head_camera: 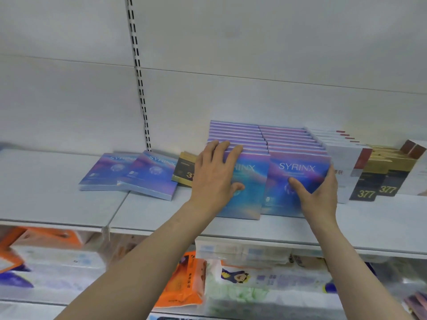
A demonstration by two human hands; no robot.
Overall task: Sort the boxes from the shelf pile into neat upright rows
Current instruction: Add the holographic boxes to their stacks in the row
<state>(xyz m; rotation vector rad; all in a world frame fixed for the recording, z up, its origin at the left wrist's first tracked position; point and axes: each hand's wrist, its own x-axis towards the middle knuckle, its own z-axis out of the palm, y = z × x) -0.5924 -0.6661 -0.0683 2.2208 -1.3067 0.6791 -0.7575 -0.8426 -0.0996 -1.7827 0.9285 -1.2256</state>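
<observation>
Two upright rows of blue-purple SYRINX boxes stand side by side on the white shelf (69, 204). My left hand (213, 174) lies over the front box of the left row (246, 195), fingers reaching over its top edge and thumb on its face. My right hand (320, 195) grips the front box of the right row (298, 179) at its right edge, thumb on the face. Two more SYRINX boxes (105, 172) (151, 175) lie flat to the left. A black-and-gold 377 box (184, 172) leans behind my left hand.
To the right stand rows of white boxes (342, 155) with red corners and black-gold 377 boxes (381, 179). A slotted upright (138, 72) runs up the back wall. The lower shelf holds tissue packs (182, 280) in orange and white.
</observation>
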